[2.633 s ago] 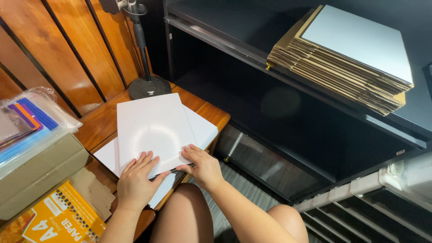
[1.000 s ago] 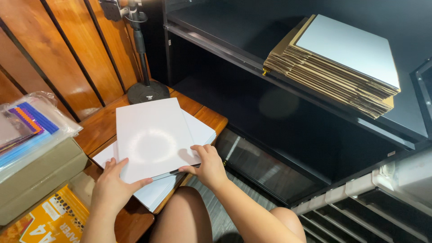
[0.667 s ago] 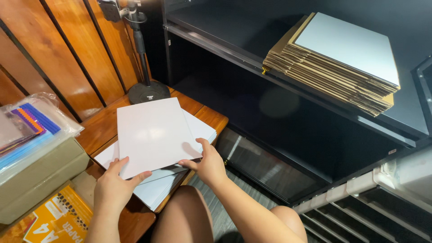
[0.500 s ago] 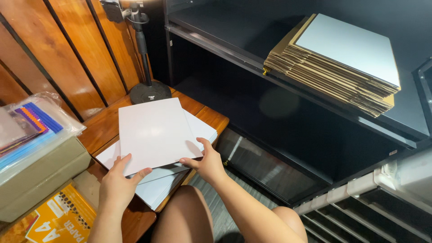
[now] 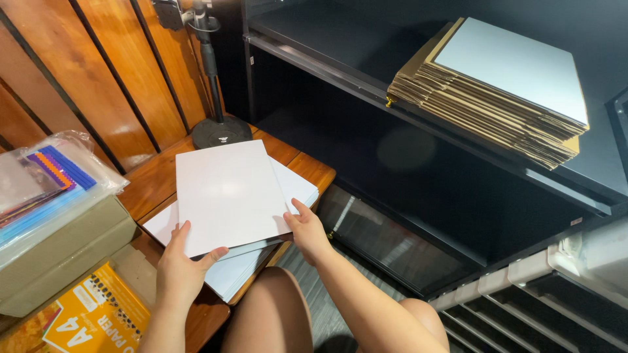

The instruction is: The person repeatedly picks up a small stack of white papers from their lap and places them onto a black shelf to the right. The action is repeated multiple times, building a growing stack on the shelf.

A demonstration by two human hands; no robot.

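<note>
Stockroom or print-shop corner: black shelving (image 5: 418, 117), stacked cardboard sheets (image 5: 497, 91), paper ream box (image 5: 91, 320), wood-slat wall (image 5: 85, 85).

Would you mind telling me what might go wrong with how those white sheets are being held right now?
The white board is pinched only at its near edge by the left hand and right hand, so it may tip. The paper stack beneath overhangs the wooden table and might slide off.

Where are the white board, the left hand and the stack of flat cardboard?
white board (image 5: 229, 193), head view, middle of its face
left hand (image 5: 180, 274), head view, back of hand
cardboard stack (image 5: 510, 68), head view, white top sheet
</note>
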